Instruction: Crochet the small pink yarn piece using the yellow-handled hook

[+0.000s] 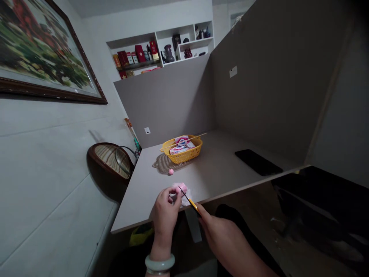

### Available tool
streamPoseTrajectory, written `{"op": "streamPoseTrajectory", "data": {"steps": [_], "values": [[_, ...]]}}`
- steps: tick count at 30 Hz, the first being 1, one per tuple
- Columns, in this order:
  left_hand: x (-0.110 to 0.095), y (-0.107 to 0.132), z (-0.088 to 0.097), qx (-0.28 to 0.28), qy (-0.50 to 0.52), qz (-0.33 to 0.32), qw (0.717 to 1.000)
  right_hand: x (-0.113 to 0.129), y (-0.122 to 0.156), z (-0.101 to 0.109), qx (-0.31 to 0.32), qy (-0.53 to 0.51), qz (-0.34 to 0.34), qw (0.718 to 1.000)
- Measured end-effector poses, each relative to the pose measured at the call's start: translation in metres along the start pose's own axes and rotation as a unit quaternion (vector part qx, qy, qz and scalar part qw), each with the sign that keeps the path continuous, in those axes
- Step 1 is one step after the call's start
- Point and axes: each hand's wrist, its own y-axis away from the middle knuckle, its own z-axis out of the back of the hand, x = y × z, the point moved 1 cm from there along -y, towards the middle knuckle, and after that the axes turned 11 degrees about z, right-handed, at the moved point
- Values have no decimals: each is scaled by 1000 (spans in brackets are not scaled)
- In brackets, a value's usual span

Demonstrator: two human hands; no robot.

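Observation:
My left hand [167, 207], with a pale green bangle at the wrist, pinches a small piece of pink, clay-like material [177, 190]. In my right hand [211, 225] is a slim pointed tool [192, 204] with a yellow-and-black handle; its thin dark tip meets the pink material at my left fingertips. Whether the tip is a blade I cannot tell. A larger pink lump [182, 187] lies just beyond my fingers on crumpled clear plastic wrap [186, 199], at the table's front edge. Farther back, a small pink ball [171, 172] rests alone on the table.
A yellow basket [184, 157] holding pink-and-white packets stands farther back, with a thin stick [198, 135] across its rim. A black phone-like slab [258, 162] lies on the right of the grey table [213, 173]. Tall panels [178, 104] border the back and right.

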Motion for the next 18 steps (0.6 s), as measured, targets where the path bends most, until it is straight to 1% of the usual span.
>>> {"op": "streamPoseTrajectory", "data": {"steps": [3, 6, 8, 10, 12, 15, 18], "values": [[0, -1, -1, -5, 5, 2, 1000, 1, 2, 2, 10, 14, 0, 1000], [0, -2, -3, -7, 9, 8, 1000, 4, -14, 11, 8, 32, 1, 999], [0, -3, -3, -8, 14, 13, 1000, 4, -21, 12, 2, 29, 7, 1000], [1, -3, -2, -7, 17, 17, 1000, 1, -19, 9, -8, 18, 16, 1000], [1, -2, -2, -3, 18, 17, 1000, -2, -8, 4, -15, 10, 23, 1000], [2, -3, -3, -2, 17, 15, 1000, -2, 4, 3, -18, 8, 14, 1000], [1, -5, -4, 5, 27, 25, 999, 2, -7, 12, -10, 13, 1, 1000]]}}
